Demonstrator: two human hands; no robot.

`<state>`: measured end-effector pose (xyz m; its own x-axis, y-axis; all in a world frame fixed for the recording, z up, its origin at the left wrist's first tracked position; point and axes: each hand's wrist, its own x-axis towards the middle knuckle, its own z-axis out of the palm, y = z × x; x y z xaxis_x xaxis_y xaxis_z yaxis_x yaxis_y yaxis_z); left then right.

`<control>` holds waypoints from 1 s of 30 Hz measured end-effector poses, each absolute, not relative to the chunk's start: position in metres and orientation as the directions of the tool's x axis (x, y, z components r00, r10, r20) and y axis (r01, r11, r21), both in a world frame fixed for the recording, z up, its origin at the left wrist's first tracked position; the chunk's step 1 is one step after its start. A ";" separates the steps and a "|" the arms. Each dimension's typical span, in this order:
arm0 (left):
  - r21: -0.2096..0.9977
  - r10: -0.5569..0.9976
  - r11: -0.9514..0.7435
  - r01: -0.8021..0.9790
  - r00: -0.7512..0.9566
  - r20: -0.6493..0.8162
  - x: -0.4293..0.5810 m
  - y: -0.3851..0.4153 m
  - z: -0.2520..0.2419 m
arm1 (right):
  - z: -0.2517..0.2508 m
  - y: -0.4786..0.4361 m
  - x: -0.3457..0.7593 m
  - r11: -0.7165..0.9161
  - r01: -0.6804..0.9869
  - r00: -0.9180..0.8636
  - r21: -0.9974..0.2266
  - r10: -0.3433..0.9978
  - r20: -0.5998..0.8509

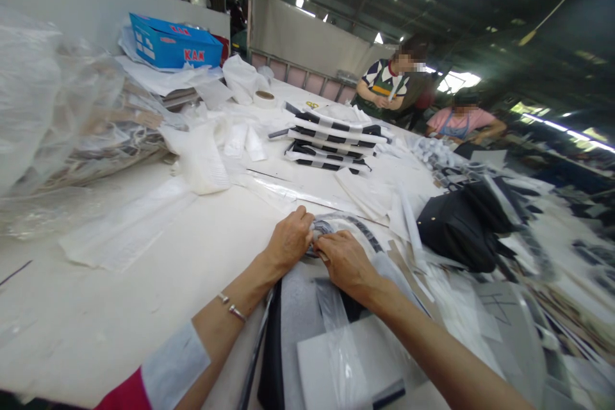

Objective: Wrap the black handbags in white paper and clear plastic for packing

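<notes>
Left hand (291, 237): bent closed, gripping one side of a grey bundle (323, 227).
Right hand (348, 262): closed on the other side, pinching.
Grey bundle: held just above the counter (216, 243), apparently unfinished.
Dark-and-grey piece (295, 314): lying below both hands, already partly covered by clear film (331, 304) and white card (312, 378).
Banded stack (331, 141): set farther back, seemingly done.
Black bag (461, 224): lying rightward, no wrapping visible; remaining count impossible to tell.

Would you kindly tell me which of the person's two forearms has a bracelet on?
The left forearm, with its silvery bracelet and red sleeve; the right forearm shows neither.
</notes>
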<state>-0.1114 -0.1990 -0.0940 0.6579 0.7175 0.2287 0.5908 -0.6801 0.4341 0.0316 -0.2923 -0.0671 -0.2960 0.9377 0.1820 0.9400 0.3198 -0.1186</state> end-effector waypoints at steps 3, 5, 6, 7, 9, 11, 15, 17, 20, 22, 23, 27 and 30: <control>0.439 0.723 -0.673 0.595 0.655 0.220 -0.111 -0.199 -0.095 | -0.073 -0.289 0.031 0.291 0.953 -0.266 -0.088 0.937 0.226; 0.448 0.730 -0.662 0.602 0.652 0.202 -0.111 -0.199 -0.094 | -0.075 -0.289 0.031 0.271 0.961 -0.243 -0.064 0.928 0.283; 0.451 0.733 -0.657 0.604 0.652 0.194 -0.111 -0.199 -0.094 | -0.075 -0.289 0.032 0.260 0.964 -0.234 -0.050 0.925 0.299; 0.454 0.733 -0.655 0.604 0.654 0.189 -0.111 -0.199 -0.094 | -0.075 -0.290 0.032 0.252 0.967 -0.230 -0.039 0.926 0.299; 0.455 0.728 -0.660 0.598 0.659 0.190 -0.111 -0.200 -0.093 | -0.071 -0.292 0.033 0.251 0.967 -0.236 -0.029 0.938 0.254; 0.453 0.722 -0.667 0.592 0.664 0.195 -0.111 -0.199 -0.093 | -0.066 -0.295 0.032 0.254 0.967 -0.245 -0.029 0.954 0.171; 0.452 0.707 -0.681 0.576 0.678 0.203 -0.110 -0.200 -0.094 | -0.054 -0.302 0.029 0.169 0.985 -0.168 -0.043 0.986 0.023; 0.453 0.680 -0.706 0.545 0.701 0.216 -0.110 -0.202 -0.095 | -0.051 -0.304 0.027 0.090 0.994 -0.089 -0.058 0.996 0.018; 0.461 0.642 -0.733 0.501 0.733 0.224 -0.108 -0.206 -0.096 | -0.052 -0.306 0.026 0.002 0.999 0.000 -0.037 0.999 0.053; 0.467 0.635 -0.735 0.491 0.740 0.222 -0.107 -0.208 -0.096 | -0.057 -0.304 0.026 -0.006 1.000 0.006 0.003 0.999 0.052; 0.470 0.636 -0.733 0.492 0.740 0.218 -0.107 -0.208 -0.096 | -0.059 -0.302 0.026 0.002 1.000 -0.003 0.023 0.999 0.042; 0.474 0.654 -0.712 0.518 0.736 0.177 -0.106 -0.207 -0.098 | -0.067 -0.289 0.026 0.028 0.996 -0.028 0.088 1.000 0.007; 0.473 0.680 -0.684 0.554 0.720 0.140 -0.106 -0.202 -0.101 | -0.071 -0.280 0.027 0.008 0.994 -0.010 0.106 1.000 0.017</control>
<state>-0.1062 -0.2018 -0.1012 0.7198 0.6799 0.1400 0.5544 -0.6845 0.4734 0.0271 -0.2795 -0.0709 -0.0098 0.9998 0.0174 0.9944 0.0079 0.1055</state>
